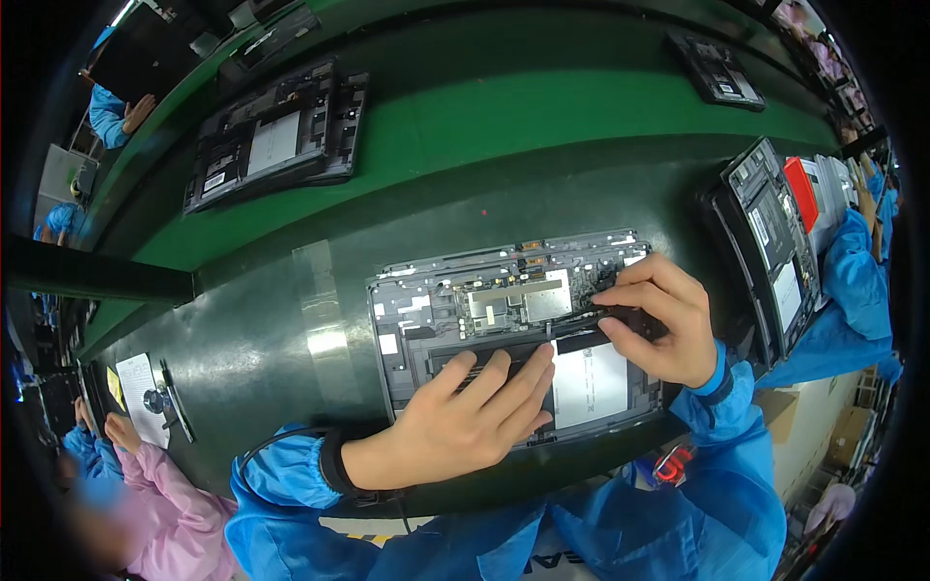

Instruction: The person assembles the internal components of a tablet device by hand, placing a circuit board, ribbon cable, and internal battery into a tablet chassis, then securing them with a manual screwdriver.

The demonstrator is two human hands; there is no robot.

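In front of me lies an opened laptop-like device, its inside facing up. A circuit board with metal shields runs across its upper half, and a silver-grey battery-like panel shows in the lower half. My left hand rests over the dark lower part, fingers stretched, with the fingertips beside the panel's left edge. At the board's right end, my right hand bends thumb and forefinger close together in a pinch. Whatever lies between those fingertips is too small and dark to make out. A wristband circles my left wrist.
Similar opened devices are stacked at the right and on the green shelf at the far left; another device lies far right. Clear tape crosses the bench. Left are a paper sheet and a pen. Co-workers sit either side.
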